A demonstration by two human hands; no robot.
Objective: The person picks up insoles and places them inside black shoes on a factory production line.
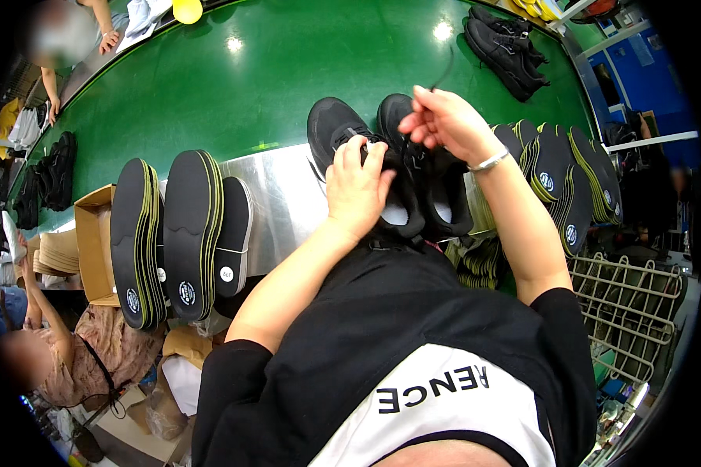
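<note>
Two black shoes stand side by side on the metal ledge [276, 198] in front of me, toes pointing away. My left hand [356, 187] rests on the tongue and laces of the left shoe [331, 124]. My right hand [444, 121] is raised over the right shoe [436, 206], pinching a thin black lace [444, 70] that runs up from my fingers. A silver bracelet sits on my right wrist.
Stacks of black insoles with yellow edges stand on the left [167, 233] and on the right [561, 179]. A green conveyor belt [241, 86] carries another pair of black shoes [506, 47] at the far right. A cardboard box [93, 241], a wire rack [631, 303] and other seated people surround me.
</note>
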